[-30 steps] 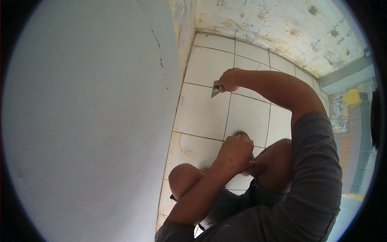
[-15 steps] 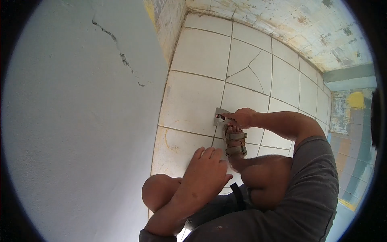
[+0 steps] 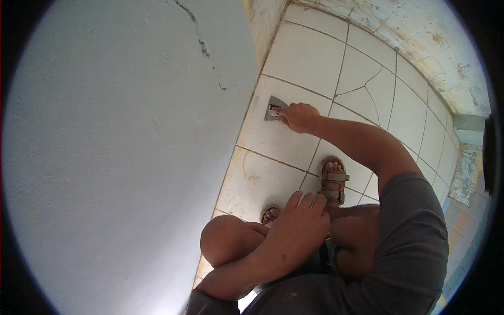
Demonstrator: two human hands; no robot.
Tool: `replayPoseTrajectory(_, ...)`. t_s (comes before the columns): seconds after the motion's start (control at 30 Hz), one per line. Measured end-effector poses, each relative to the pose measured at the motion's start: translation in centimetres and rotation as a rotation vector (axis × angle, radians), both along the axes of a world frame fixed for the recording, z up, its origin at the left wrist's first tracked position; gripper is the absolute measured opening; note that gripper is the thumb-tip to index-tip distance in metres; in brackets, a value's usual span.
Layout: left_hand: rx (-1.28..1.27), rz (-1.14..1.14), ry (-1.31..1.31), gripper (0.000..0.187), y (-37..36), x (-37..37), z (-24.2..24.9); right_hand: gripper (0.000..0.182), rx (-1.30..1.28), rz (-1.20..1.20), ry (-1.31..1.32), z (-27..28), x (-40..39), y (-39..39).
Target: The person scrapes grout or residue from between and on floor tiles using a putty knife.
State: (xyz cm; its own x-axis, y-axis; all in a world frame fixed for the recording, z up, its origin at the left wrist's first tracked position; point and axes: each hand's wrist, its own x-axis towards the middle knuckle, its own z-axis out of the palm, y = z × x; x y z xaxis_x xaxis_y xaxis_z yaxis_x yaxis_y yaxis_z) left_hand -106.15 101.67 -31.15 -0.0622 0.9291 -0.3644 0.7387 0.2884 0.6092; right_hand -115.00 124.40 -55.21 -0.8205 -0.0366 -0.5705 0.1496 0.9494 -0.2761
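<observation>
I am squatting on a white tiled floor (image 3: 310, 55). My right hand (image 3: 298, 115) is stretched forward and grips a small metal scraper (image 3: 273, 107), whose flat blade rests on a tile close to the wall's base. My left hand (image 3: 299, 231) lies on my knees with its fingers loosely spread and nothing in it. Between my knees show my two sandalled feet: one foot (image 3: 333, 181) to the right, the toes of the other (image 3: 270, 214) just past my left knee.
A pale plastered wall (image 3: 121, 147) with a dark crack (image 3: 202, 44) fills the left side. One floor tile is cracked (image 3: 367, 86). A stained, peeling wall (image 3: 420, 26) closes the far side, with coloured tiles (image 3: 464, 178) at the right.
My right hand has moved the scraper left, from the tile joint in front of my foot to the tile by the wall. The view has swung; my left hand stays on my knees.
</observation>
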Motion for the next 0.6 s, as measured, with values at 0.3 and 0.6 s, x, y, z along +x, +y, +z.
replayPoseTrajectory(0.3,0.014,0.090,0.007,0.041,-0.1,-2.0,-0.6,0.055,0.102,0.106,-0.083,-1.8,-5.5,-1.7)
replayPoseTrajectory(0.6,0.100,0.082,0.070,0.046,0.3,-2.6,-0.8,0.053,0.061,0.090,-0.126,-2.9,-6.5,-1.9)
